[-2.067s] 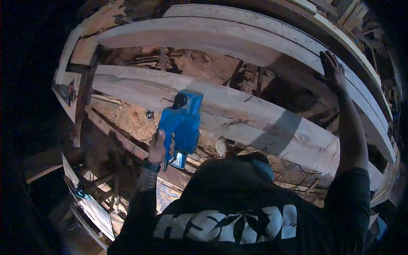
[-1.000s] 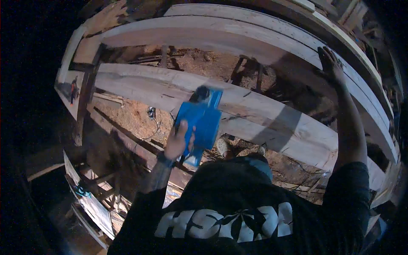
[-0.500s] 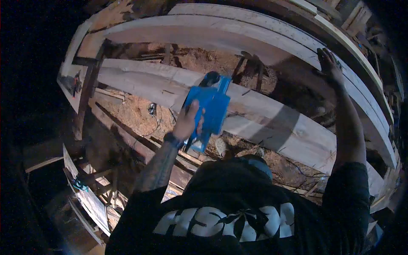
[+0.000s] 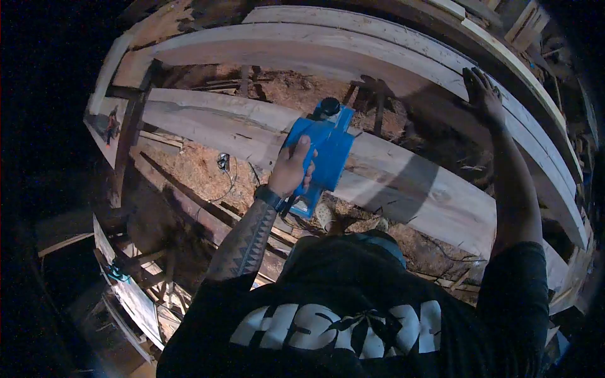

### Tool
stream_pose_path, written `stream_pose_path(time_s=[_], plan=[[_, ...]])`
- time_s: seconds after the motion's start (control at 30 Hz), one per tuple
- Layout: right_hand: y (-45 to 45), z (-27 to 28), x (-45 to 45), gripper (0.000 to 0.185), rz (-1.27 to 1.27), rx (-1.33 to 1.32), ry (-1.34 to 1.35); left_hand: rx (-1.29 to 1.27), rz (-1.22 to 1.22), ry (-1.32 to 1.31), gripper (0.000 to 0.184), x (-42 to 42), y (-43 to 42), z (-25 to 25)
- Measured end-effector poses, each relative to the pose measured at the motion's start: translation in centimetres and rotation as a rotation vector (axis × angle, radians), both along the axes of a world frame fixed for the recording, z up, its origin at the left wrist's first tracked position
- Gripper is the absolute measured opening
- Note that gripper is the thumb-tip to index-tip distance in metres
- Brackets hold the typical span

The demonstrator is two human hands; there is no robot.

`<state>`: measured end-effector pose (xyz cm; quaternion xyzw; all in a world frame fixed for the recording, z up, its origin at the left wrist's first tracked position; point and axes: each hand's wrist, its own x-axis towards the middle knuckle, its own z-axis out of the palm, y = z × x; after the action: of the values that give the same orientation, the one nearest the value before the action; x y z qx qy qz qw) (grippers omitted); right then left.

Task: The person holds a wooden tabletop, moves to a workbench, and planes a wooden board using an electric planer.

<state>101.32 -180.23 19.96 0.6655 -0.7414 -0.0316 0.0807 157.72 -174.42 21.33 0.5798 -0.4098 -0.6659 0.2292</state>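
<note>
A blue power tool [image 4: 324, 154] with a black round knob lies across the middle wooden plank [image 4: 403, 170]. Its handle is in my left hand [image 4: 291, 173], with the fingers wrapped round it and a dark band on the wrist. On the right, my right hand [image 4: 485, 101] rests on the edge of the far pale boards [image 4: 378, 47], fingers spread and holding nothing. Wood grain and dark marks show on the middle plank, and a shadow falls across it to the right of the tool.
Wood shavings [image 4: 201, 176] and a thin cable [image 4: 234, 183] lie on the ground below the planks. A dark upright post [image 4: 129, 135] stands at the left, near a small orange-and-black item [image 4: 111, 128]. Scrap wood [image 4: 529, 28] sits at top right. My feet show below the plank.
My left hand and the blue tool have moved right and somewhat away from me along the middle plank. My right hand has stayed on the far boards, shifting slightly left.
</note>
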Motion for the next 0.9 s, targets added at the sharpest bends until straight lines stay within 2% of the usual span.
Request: stream_pose_path(time_s=[0.1, 0.17, 0.23, 0.33, 0.5, 0.6, 0.8, 0.9], plan=[[0.0, -0.8, -0.9, 0.105, 0.058, -0.041, -0.037, -0.057, -0.022, 0.078, 0.058, 1.6, 3.1, -0.3], [0.0, -1.7, -2.0, 0.105, 0.083, -0.103, -0.065, -0.031, -0.021, -0.063, 0.055, 2.4, 6.3, 0.1], [0.5, -0.5, -0.8, 0.102, 0.088, -0.074, -0.054, 0.055, 0.001, -0.033, 0.053, 4.0, 8.4, 0.2], [0.5, -0.8, -0.7, 0.096, 0.092, -0.146, -0.053, 0.046, 0.012, -0.02, 0.052, 3.6, 8.3, -0.4], [-0.2, -1.5, -0.8, 0.097, 0.046, -0.124, -0.051, -0.07, -0.016, 0.005, 0.059, -1.1, 3.1, -0.5], [-0.1, -0.9, -0.4, 0.097, 0.015, -0.068, -0.017, -0.045, 0.02, -0.038, 0.062, -2.3, 2.5, 0.0], [0.0, -1.2, -1.0, 0.101, 0.072, -0.101, -0.044, 0.038, 0.066, -0.014, 0.056, 3.2, 9.9, -1.4], [0.6, -0.6, -0.4, 0.102, 0.031, -0.078, -0.046, 0.044, 0.091, 0.018, 0.056, 3.1, 10.7, 0.5]])
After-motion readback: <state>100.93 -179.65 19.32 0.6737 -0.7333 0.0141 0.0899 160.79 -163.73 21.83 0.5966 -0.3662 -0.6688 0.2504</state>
